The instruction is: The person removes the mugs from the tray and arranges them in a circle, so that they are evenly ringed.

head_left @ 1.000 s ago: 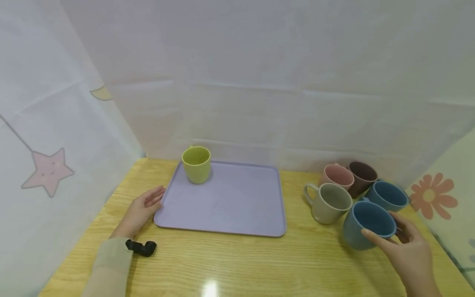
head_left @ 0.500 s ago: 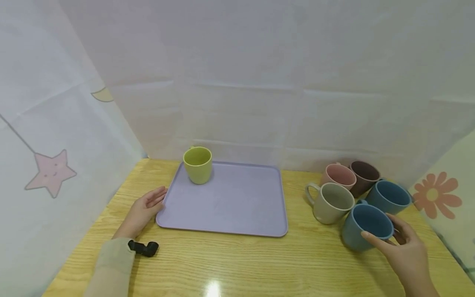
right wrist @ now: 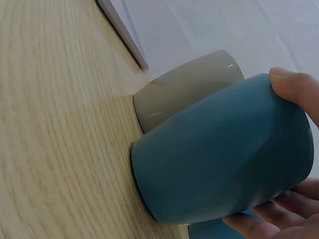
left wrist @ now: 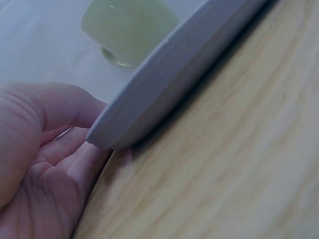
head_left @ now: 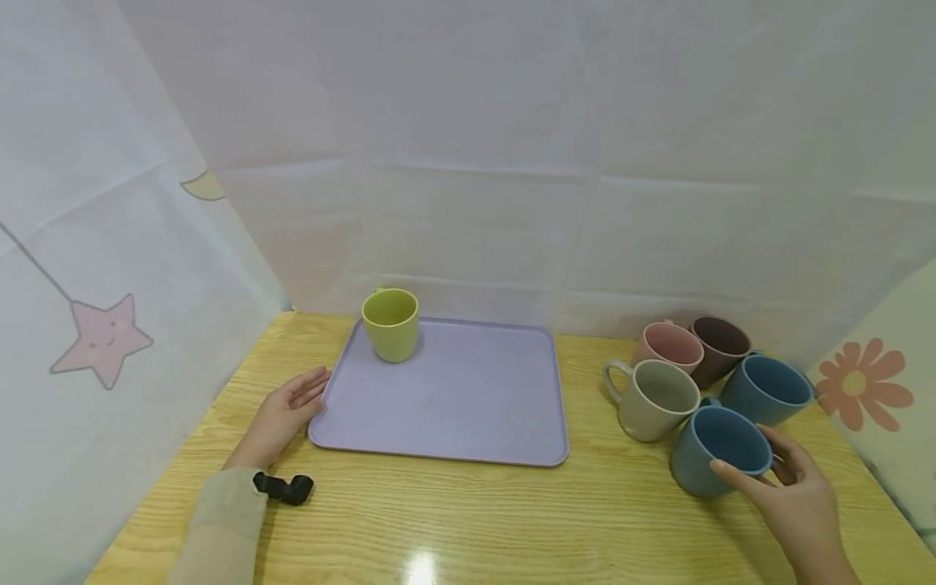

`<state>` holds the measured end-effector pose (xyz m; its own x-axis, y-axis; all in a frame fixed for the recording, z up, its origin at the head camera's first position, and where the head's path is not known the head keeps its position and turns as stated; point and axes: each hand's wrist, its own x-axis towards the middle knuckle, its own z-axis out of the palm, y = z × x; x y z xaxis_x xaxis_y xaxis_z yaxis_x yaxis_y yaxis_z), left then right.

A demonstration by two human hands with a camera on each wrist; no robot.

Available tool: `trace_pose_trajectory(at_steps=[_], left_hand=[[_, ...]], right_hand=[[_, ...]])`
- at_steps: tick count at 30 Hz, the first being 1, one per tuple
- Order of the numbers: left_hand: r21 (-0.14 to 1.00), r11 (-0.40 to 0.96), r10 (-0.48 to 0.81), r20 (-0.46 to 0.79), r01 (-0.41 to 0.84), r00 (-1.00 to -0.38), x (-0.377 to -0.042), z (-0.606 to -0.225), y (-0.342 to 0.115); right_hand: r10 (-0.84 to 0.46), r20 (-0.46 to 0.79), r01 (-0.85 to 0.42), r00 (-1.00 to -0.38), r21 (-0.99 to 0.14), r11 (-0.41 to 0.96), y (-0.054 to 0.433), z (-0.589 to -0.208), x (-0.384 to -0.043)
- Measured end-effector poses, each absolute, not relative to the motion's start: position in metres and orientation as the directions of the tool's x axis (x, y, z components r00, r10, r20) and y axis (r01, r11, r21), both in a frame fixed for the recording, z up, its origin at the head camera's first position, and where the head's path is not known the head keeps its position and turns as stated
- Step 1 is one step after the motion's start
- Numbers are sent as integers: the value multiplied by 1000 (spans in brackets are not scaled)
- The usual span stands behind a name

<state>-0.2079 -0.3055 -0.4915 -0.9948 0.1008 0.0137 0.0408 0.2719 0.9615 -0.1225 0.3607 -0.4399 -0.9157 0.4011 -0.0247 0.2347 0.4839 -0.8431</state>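
My right hand point(head_left: 797, 496) holds a blue mug point(head_left: 698, 463), thumb at its rim and fingers round its far right side. In the right wrist view the blue mug point(right wrist: 214, 154) stands with its base at the table, right beside a grey-beige mug point(right wrist: 184, 89). At the left, my left hand point(head_left: 281, 414) grips the edge of a lilac tray point(head_left: 468, 398). The left wrist view has the thumb against the tray's rim point(left wrist: 144, 99) and fingers under it. A yellow-green mug point(head_left: 392, 337) stands upright in the tray's back left corner.
Close behind the held mug are a second blue mug point(head_left: 768, 390), a dark brown mug point(head_left: 720, 349) and a pink mug point(head_left: 669, 348). The wooden table point(head_left: 483, 520) meets a white cloth backdrop point(head_left: 468, 203) at its back and both sides.
The blue mug in my right hand has moved a little to the left and towards the front, away from the second blue mug. My left hand stays at the tray.
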Motion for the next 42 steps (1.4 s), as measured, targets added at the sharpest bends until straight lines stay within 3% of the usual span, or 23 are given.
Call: trace_pose_trajectory(at_steps=[31,39,42], left_hand=[[966,253,103,24,49,-994,-210,-493,-306],[964,262,104,24,50,-994,-207,-493,-306],[962,268,105,28,56,-994,-207,-493,-306]], right_hand=[[180,32,53,-983,-891,450,370,-451,-131],[108,37,30,-993,-829,559,371,-442,-134],[80,108,-40,-991,-806,591,366,-430,-136]])
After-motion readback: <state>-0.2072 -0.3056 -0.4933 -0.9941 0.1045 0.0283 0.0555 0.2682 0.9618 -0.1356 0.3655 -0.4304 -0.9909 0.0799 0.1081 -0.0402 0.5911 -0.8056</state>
